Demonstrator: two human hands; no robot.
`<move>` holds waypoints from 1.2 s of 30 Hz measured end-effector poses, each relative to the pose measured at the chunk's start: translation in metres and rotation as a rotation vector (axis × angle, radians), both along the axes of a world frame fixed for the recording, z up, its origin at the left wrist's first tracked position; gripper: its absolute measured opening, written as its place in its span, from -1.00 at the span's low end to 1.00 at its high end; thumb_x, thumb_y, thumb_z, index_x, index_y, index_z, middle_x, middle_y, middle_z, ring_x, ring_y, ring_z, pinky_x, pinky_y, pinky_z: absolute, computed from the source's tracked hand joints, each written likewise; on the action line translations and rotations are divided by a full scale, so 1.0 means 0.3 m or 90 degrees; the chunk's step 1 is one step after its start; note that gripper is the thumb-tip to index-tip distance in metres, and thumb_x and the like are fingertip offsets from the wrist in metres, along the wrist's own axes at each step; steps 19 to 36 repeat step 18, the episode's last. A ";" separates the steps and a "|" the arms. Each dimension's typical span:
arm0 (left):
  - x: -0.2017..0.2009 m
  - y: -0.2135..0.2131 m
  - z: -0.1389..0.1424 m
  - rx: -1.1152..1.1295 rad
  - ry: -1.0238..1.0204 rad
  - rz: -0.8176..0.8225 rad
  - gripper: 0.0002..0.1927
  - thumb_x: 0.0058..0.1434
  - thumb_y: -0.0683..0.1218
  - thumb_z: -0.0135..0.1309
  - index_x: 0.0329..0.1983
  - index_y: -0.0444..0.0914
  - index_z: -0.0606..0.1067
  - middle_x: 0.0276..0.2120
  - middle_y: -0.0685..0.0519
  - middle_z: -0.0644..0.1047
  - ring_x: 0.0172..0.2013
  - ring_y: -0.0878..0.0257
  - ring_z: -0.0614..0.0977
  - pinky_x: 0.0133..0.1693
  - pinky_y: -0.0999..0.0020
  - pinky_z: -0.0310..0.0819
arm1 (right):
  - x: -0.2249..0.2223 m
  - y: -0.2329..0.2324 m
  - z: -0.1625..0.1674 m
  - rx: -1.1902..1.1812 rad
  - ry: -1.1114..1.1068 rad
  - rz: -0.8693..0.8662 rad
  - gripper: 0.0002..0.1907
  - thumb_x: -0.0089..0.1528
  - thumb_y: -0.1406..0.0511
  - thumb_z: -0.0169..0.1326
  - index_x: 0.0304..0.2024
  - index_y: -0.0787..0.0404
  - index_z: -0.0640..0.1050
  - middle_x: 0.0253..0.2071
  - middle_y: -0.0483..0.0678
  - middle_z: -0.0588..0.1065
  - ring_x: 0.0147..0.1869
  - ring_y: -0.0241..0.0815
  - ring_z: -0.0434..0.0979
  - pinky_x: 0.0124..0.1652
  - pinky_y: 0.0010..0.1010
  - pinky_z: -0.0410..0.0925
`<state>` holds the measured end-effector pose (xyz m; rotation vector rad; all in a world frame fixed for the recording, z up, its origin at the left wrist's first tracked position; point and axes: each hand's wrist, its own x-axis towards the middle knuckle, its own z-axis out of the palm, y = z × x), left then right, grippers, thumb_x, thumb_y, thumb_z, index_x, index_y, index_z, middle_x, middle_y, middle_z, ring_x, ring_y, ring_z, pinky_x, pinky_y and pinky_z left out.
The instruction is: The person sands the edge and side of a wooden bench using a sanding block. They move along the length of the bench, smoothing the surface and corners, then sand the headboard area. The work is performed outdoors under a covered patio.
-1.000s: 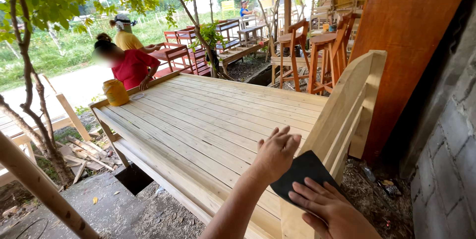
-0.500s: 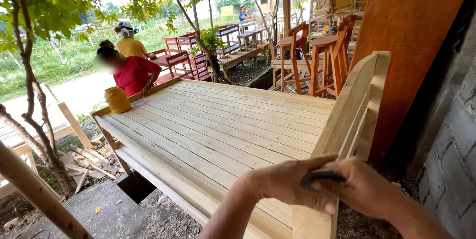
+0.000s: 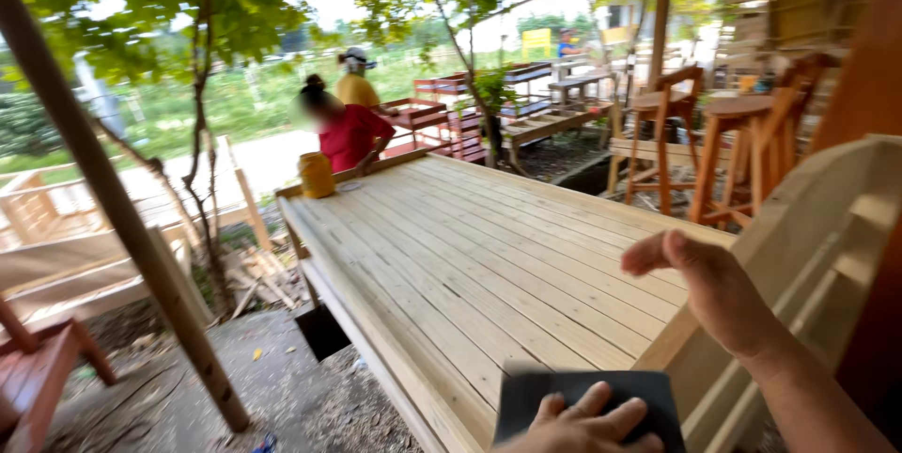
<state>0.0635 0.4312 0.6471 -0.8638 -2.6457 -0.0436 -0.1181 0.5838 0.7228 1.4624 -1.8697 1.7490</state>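
A pale wooden slatted bed platform fills the middle of the view. At its near edge lies a dark, flat abrasive sheet, and my left hand rests on top of it with fingers spread over it, holding it against the wood. My right hand hovers a little above and to the right, empty, fingers loosely pointing left, next to the slanted pale wooden headboard. Only the fingers of my left hand show at the frame's bottom edge.
A yellow jug stands on the platform's far corner, beside a person in a red shirt and another in yellow. Brown wooden stools stand at back right. A slanted pole and red chair are on the left.
Both hands gripped the dark sheet half a second ago. Now my right hand has let go and lifted away to the right, and my left hand has brought the sheet down to the platform's near edge.
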 end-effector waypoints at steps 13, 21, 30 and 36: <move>-0.331 0.187 -0.457 0.066 0.216 0.395 -0.55 0.60 0.24 -0.13 0.48 0.13 0.37 0.47 0.16 0.37 0.45 0.13 0.35 0.33 -0.18 0.02 | -0.204 0.064 0.018 0.728 0.180 -0.216 -0.20 0.27 -0.28 -0.36 -0.42 0.10 0.67 -0.39 0.03 0.65 -0.10 0.01 0.67 0.07 -0.11 0.45; -0.335 0.184 -0.275 0.298 -0.056 0.467 -0.44 0.47 0.28 -0.22 0.47 0.08 0.31 0.49 0.19 0.25 0.51 0.14 0.15 0.44 -0.21 -0.32 | -0.307 0.047 -0.071 0.687 0.224 -0.198 -0.21 0.35 -0.27 -0.36 -0.49 0.04 0.67 -0.48 -0.03 0.66 -0.22 0.00 0.69 -0.03 -0.10 0.46; -0.335 0.184 -0.275 0.298 -0.056 0.467 -0.44 0.47 0.28 -0.22 0.47 0.08 0.31 0.49 0.19 0.25 0.51 0.14 0.15 0.44 -0.21 -0.32 | -0.307 0.047 -0.071 0.687 0.224 -0.198 -0.21 0.35 -0.27 -0.36 -0.49 0.04 0.67 -0.48 -0.03 0.66 -0.22 0.00 0.69 -0.03 -0.10 0.46; -0.335 0.184 -0.275 0.298 -0.056 0.467 -0.44 0.47 0.28 -0.22 0.47 0.08 0.31 0.49 0.19 0.25 0.51 0.14 0.15 0.44 -0.21 -0.32 | -0.307 0.047 -0.071 0.687 0.224 -0.198 -0.21 0.35 -0.27 -0.36 -0.49 0.04 0.67 -0.48 -0.03 0.66 -0.22 0.00 0.69 -0.03 -0.10 0.46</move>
